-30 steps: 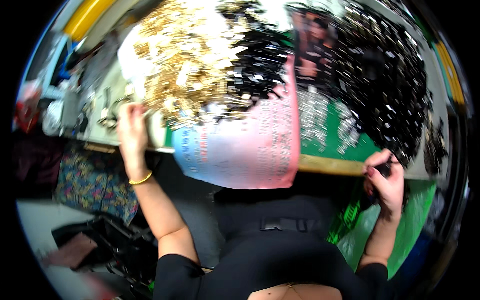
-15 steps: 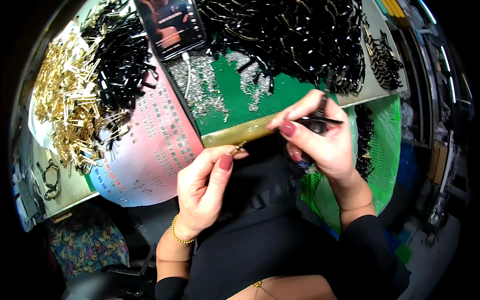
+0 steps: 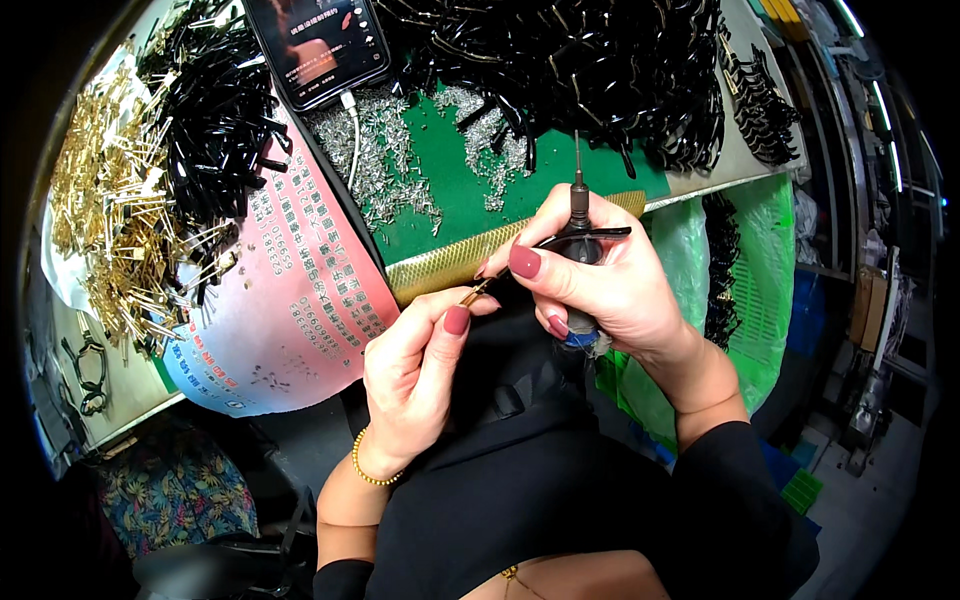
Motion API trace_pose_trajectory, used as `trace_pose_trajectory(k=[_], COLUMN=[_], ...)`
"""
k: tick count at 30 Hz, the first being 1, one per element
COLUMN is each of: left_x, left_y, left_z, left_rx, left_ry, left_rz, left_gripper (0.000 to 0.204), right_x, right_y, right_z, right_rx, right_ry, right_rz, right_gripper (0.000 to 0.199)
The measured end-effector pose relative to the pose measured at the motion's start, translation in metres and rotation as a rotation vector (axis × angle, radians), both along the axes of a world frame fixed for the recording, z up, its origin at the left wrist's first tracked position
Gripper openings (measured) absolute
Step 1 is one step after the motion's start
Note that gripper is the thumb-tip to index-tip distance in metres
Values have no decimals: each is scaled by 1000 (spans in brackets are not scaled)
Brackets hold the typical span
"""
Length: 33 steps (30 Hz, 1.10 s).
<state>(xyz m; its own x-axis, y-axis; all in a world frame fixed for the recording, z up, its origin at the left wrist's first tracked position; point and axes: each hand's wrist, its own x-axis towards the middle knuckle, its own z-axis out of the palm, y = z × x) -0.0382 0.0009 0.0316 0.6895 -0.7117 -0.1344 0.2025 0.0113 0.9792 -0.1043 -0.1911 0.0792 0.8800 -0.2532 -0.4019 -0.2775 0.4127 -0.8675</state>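
Note:
My left hand pinches a thin gold metal piece by its end, just below the table's gold-edged rim. My right hand grips a black screwdriver pointing upward, together with a slim black plastic arm that lies across its shaft. The two hands meet at the fingertips, and the gold piece touches the black arm's left end. A gold bracelet circles my left wrist.
On the green mat lie small silver screws. Heaps of black arms fill the back. Gold pieces lie at left on a pink printed sheet. A phone is plugged in. A green plastic bag hangs at right.
A second ago my left hand was reaching into the gold pile at far left; it has since come back to my right hand with a gold piece. The view swung right.

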Motion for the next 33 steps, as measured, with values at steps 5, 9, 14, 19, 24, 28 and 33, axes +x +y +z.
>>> trace_pose_trajectory(k=[5,9,14,19,24,28,33], left_x=[-2,-5,-6,8,17,20,15], left_y=[-1,-2,-5,12,1,0,-16], left_z=[1,0,-1,4,12,6,7], left_rx=[-12,-11,47,73,77,26,95], left_ry=[-20,-101,-126,-152,-39,-76,-98], left_rz=[8,37,3,169,196,204,108], left_gripper=[23,22,18,25,26,23,27], right_x=[-1,-2,-2,-12,-2,-1,6], right_y=[0,3,-13,-29,-29,-43,-44], right_z=[1,1,-14,7,6,15,18], right_rx=[19,-98,-639,-1705,-1757,-1523,-1576], right_ry=[15,30,-164,58,56,64,-37], right_rz=[6,125,361,677,702,637,714], right_gripper=[14,12,21,57,58,43,33])
